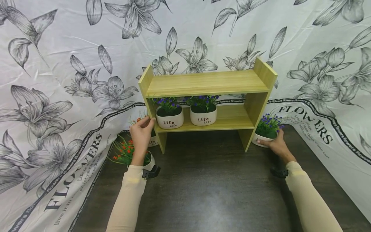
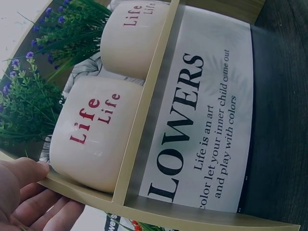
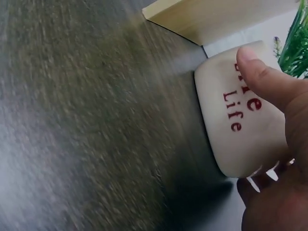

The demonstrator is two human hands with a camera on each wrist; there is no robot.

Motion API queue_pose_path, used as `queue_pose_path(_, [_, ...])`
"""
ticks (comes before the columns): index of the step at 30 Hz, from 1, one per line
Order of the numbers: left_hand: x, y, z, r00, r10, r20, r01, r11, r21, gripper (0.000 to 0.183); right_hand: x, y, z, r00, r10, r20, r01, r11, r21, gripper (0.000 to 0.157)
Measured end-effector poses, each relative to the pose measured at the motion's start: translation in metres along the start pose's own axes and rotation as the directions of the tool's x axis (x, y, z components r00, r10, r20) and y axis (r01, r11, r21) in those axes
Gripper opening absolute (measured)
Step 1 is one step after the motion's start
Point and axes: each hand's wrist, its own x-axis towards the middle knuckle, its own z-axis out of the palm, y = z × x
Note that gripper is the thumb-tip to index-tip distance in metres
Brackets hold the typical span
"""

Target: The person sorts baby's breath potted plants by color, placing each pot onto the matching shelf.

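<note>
A two-tier wooden shelf (image 1: 203, 82) stands on the dark table. My left hand (image 1: 141, 135) holds the front edge of its left side panel; in the left wrist view the thumb (image 2: 30, 172) lies on the inner side, the fingers outside. On the lower tier sit two white pots with purple flowers, a left pot (image 1: 169, 118) and a right pot (image 1: 203, 116), both marked "Life". Beyond the shelf's right side, my right hand (image 1: 277, 145) grips a similar potted plant (image 1: 268, 125), thumb across its front. Its white pot (image 3: 240, 144) rests upright or nearly so on the table.
Left of the shelf, partly behind my left arm, are a pot with orange-red flowers (image 1: 124, 149) and another pot (image 1: 153, 141) behind it. White flower-printed cloth (image 1: 185, 19) hangs behind and at both sides. The dark table (image 1: 203, 180) extends in front.
</note>
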Motion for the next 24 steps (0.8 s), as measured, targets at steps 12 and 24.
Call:
queue_pose_path(12, [0.0013, -0.0009, 0.0017, 1.000, 0.002, 0.004, -0.002, 1.000, -0.008, 0.038, -0.0014, -0.0021, 0.0039, 0.998, 0.024, -0.052, -0.028, 0.997, -0.073, 0.130])
queue_pose_path(24, [0.0017, 0.0003, 0.0012, 1.000, 0.002, 0.000, -0.002, 1.000, -0.004, 0.036, -0.0075, 0.0006, 0.0047, 0.994, 0.040, -0.099, -0.041, 0.999, -0.001, 0.135])
